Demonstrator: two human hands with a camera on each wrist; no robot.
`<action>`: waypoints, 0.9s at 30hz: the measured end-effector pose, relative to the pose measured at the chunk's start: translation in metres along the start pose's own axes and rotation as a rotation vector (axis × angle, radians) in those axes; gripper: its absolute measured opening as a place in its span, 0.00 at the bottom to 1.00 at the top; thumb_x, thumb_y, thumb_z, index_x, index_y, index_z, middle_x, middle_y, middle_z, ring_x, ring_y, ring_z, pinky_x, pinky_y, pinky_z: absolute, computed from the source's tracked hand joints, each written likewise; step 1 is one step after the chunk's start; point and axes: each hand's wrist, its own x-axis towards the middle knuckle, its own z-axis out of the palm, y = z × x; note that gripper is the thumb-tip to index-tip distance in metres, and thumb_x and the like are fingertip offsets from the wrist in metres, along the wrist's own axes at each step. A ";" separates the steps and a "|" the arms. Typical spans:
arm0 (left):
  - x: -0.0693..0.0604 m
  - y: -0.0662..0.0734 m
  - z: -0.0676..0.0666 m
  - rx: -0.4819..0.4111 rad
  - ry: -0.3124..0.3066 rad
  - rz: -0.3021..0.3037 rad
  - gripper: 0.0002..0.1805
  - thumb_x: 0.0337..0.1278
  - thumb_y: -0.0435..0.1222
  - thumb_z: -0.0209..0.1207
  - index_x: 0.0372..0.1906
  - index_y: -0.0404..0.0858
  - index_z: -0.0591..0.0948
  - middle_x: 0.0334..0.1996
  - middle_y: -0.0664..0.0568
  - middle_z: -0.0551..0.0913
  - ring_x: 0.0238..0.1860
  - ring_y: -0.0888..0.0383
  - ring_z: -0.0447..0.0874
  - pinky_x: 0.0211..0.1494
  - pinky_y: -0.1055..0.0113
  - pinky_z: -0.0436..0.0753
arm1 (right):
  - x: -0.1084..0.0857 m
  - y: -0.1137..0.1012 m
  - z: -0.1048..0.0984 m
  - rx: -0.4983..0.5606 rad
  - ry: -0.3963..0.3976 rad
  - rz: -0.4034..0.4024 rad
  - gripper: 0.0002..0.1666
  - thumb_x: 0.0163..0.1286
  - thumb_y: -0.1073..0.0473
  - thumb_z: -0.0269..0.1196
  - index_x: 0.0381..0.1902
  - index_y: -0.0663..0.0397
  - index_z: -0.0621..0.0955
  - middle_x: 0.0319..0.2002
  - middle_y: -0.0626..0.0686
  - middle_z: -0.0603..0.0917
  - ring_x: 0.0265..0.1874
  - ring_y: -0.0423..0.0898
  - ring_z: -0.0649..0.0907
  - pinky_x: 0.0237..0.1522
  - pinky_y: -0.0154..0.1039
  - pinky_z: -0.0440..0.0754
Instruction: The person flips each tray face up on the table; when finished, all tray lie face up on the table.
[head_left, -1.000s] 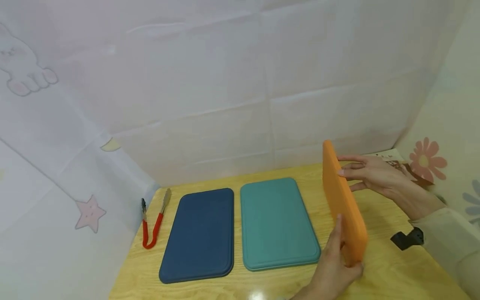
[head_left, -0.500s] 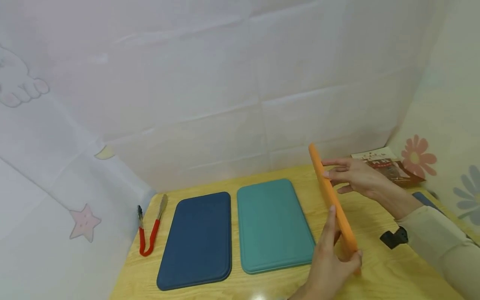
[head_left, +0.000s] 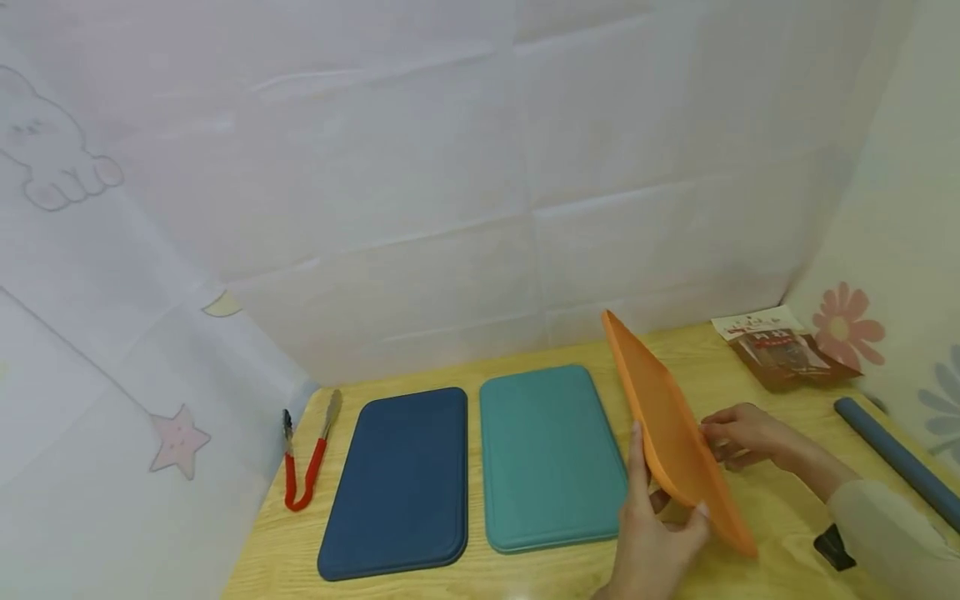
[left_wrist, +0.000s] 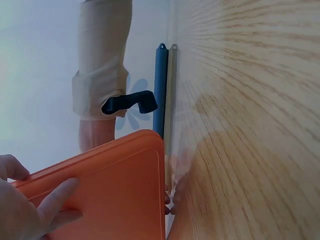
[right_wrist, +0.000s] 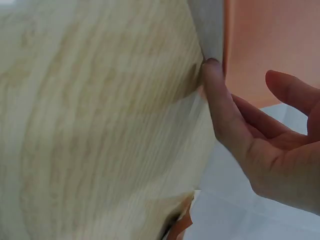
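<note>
An orange board stands tilted on its long edge at the right of the table. My left hand pinches its near edge, thumb on one face and fingers on the other; the left wrist view shows the same hand on the board. Beside the board's lower right edge is my right hand, fingers bent. In the right wrist view this hand has a fingertip at the board's lower edge, thumb apart from the board; whether it touches is unclear.
A teal board and a dark blue board lie flat on the wooden table. Red-handled tongs lie at the left. A brown packet is at the back right, with a blue-grey bar along the right side.
The orange board has leaned over, its broad inner face now showing to the right. My right hand has left its upper part and moved down to its lower right edge. My left hand still holds it.
</note>
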 end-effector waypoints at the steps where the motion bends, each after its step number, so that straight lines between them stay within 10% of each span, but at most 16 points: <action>1: -0.001 -0.001 -0.001 -0.040 0.008 -0.020 0.52 0.58 0.30 0.62 0.76 0.61 0.44 0.69 0.49 0.62 0.54 0.58 0.80 0.41 0.74 0.82 | -0.001 0.004 0.002 -0.002 -0.005 -0.014 0.33 0.74 0.59 0.54 0.62 0.86 0.62 0.44 0.65 0.84 0.38 0.55 0.86 0.36 0.47 0.86; 5: -0.003 0.003 -0.006 -0.229 0.007 -0.084 0.44 0.64 0.33 0.59 0.74 0.64 0.49 0.71 0.52 0.59 0.52 0.56 0.81 0.40 0.67 0.84 | -0.005 0.012 0.004 -0.012 0.002 -0.048 0.34 0.71 0.59 0.58 0.61 0.86 0.64 0.43 0.64 0.84 0.39 0.54 0.86 0.34 0.47 0.86; 10: 0.003 0.009 -0.021 -0.381 -0.077 -0.024 0.26 0.76 0.39 0.44 0.73 0.51 0.55 0.69 0.43 0.60 0.55 0.44 0.77 0.39 0.57 0.85 | -0.010 0.017 -0.001 -0.023 0.008 -0.031 0.34 0.68 0.62 0.61 0.61 0.85 0.64 0.43 0.62 0.84 0.37 0.52 0.85 0.31 0.47 0.86; 17: 0.034 -0.005 -0.042 -0.356 0.024 -0.188 0.32 0.69 0.42 0.56 0.73 0.49 0.60 0.57 0.45 0.69 0.48 0.51 0.80 0.26 0.69 0.84 | -0.015 0.026 -0.017 -0.008 -0.014 0.001 0.34 0.67 0.65 0.60 0.63 0.83 0.62 0.43 0.61 0.84 0.35 0.51 0.86 0.31 0.48 0.86; 27: 0.056 -0.024 -0.054 -0.272 0.064 -0.259 0.21 0.63 0.32 0.60 0.61 0.32 0.76 0.49 0.43 0.77 0.33 0.49 0.80 0.26 0.55 0.85 | -0.021 0.036 -0.041 -0.100 0.049 0.065 0.34 0.66 0.65 0.61 0.63 0.83 0.64 0.42 0.60 0.84 0.34 0.48 0.84 0.29 0.46 0.85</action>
